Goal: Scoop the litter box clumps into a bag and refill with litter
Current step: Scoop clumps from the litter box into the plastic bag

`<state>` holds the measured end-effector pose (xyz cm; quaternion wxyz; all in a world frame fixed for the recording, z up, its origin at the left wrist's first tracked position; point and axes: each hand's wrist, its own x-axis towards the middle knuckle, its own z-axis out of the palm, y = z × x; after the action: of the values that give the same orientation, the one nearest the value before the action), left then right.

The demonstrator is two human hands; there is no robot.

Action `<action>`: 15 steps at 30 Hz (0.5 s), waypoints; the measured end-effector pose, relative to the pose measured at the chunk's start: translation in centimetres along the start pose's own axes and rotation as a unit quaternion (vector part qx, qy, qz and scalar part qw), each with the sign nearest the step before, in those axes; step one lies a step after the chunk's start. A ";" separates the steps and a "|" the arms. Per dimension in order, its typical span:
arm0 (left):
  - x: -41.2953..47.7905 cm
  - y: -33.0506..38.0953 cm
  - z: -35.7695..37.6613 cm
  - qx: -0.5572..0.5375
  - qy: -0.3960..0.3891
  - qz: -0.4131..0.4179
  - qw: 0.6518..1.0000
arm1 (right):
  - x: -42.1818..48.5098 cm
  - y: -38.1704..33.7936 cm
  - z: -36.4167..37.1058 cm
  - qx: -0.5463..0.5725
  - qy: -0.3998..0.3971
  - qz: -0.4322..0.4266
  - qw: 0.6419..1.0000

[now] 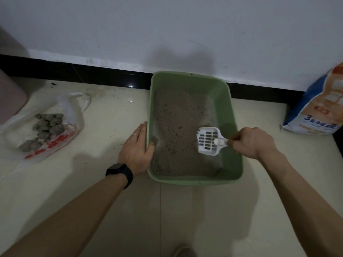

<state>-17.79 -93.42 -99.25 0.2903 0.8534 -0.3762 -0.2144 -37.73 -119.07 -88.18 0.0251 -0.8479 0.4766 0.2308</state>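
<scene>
Right hand is gripping the scoop, sifting litter; left hand is clamping the box rim. Clumps are lying in the bag beyond it; likely more sifting, or refilling.

Illumination is dim and flat throughout, with a soft shadow on the wall directly behind the litter box, small glare spots on the baseboard and floor left of the box, and wide-angle bowing with softened detail toward the edges.
</scene>
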 end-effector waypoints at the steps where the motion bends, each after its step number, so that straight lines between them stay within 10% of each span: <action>1: -0.1 0.0 0.0 -0.002 0.002 0.000 1.000 | 0.5 0.1 0.1 0.040 -0.032 -0.003 0.999; 15: 0.0 0.1 -0.2 0.076 0.031 0.049 0.995 | 1.5 -6.0 3.3 0.137 -0.172 -0.113 0.969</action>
<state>-17.72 -93.45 -99.07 0.2465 0.8599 -0.4232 -0.1441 -33.35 -116.07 -92.82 0.2488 -0.8325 0.3931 0.3010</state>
